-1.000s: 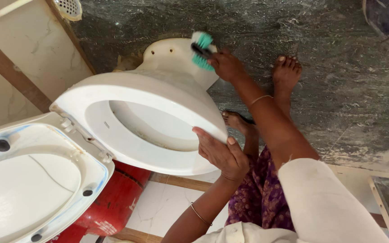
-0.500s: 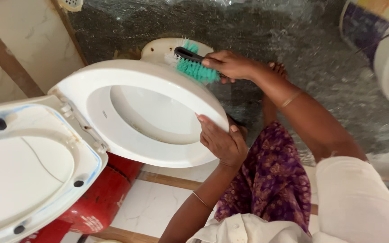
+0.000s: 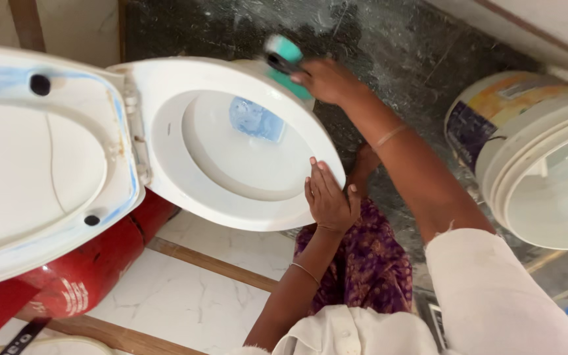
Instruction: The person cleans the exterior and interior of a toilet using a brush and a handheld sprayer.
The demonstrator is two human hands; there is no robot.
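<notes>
The right hand (image 3: 327, 80) is gripping a teal brush (image 3: 284, 58), blurred, at the toilet seat (image 3: 244, 210) far rim; the left hand (image 3: 329, 197), fingers flat, is pressing its near edge, hiding it.

teal brush (image 3: 284, 58), white toilet seat (image 3: 165, 98) (red cylinder (image 3: 87, 276) beneath)

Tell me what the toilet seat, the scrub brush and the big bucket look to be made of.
Toilet seat: glossy white, evenly smooth; likely moulded plastic. Scrub brush in the right hand: teal bristles on a dark back, apparently plastic, though blurred. Bucket: white, thin ribbed rim, printed side; probably plastic. The left hand rests on the seat's edge.
</notes>
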